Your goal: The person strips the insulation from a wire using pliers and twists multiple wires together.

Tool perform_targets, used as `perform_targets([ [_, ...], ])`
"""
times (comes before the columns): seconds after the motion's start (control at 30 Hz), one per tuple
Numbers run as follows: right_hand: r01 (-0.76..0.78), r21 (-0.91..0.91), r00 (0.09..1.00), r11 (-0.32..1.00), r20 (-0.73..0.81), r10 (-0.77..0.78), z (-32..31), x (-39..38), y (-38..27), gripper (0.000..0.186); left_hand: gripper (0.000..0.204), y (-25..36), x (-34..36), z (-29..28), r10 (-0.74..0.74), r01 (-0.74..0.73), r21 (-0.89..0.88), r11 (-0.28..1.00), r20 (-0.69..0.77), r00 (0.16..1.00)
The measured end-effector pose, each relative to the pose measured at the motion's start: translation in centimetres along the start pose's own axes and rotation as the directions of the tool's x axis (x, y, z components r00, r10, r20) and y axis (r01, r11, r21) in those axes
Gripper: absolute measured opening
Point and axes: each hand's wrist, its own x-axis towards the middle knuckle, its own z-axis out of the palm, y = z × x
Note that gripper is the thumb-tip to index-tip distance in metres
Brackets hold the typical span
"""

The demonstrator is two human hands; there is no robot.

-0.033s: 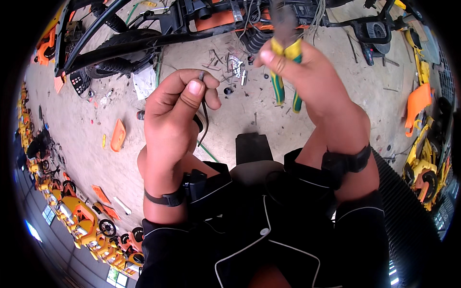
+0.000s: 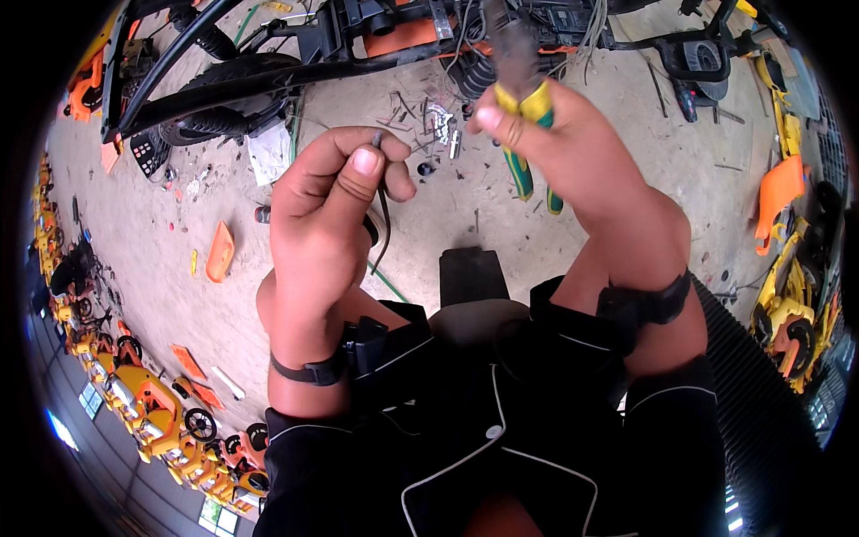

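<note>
Between the thumb and curled forefinger of my left hand (image 2: pixel 327 201) is a thin dark cable (image 2: pixel 386 219). Its short grey end pokes up above the thumb, and the rest hangs down past the fingers. My right hand (image 2: pixel 582 134) grips a pair of pliers (image 2: pixel 522 107) with yellow and green handles. The pliers' metal jaws point away from me and are smeared by motion, so I cannot tell whether they are apart. A gap lies between the pliers and the cable end.
Across the far side runs a black vehicle frame (image 2: pixel 242 94) with a wheel (image 2: pixel 234 89) and loose wires (image 2: pixel 586 45). Small metal parts (image 2: pixel 440 125) and scraps litter the concrete floor. An orange plastic piece (image 2: pixel 220 252) lies at left. Yellow vehicles (image 2: pixel 148 407) line the left side.
My right hand has shifted the pliers slightly left, toward the cable, and turned them a little. My left hand with the cable has barely moved.
</note>
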Motion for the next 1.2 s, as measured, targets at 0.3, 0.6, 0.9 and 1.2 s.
perform_targets([
  [0.3, 0.129, -0.161, 0.992, 0.978, 0.006, -0.130, 3.7, -0.9, 1.0, 0.039, 0.015, 0.0, 0.2, 1.9, 0.091, -0.073, 0.166, 0.983, -0.099, 0.991],
  [0.6, -0.075, 0.388, 0.992, 0.919, 0.120, 0.031, 2.4, -0.2, -2.1, 0.020, 0.013, -0.3, 0.3, 2.7, 0.171, -0.123, 0.357, 0.926, -0.108, 0.979],
  [0.9, 0.079, 0.265, 0.996, 0.961, 0.025, -0.089, 2.2, -0.6, -1.9, 0.018, 0.009, -0.7, 0.6, 2.9, 0.277, -0.190, 0.512, 0.838, -0.099, 0.956],
  [1.2, 0.048, 0.228, 0.997, 0.972, 0.047, -0.061, 1.9, -0.8, -2.2, 0.018, 0.005, -1.1, 0.4, 3.1, 0.253, -0.169, 0.529, 0.832, -0.091, 0.963],
])
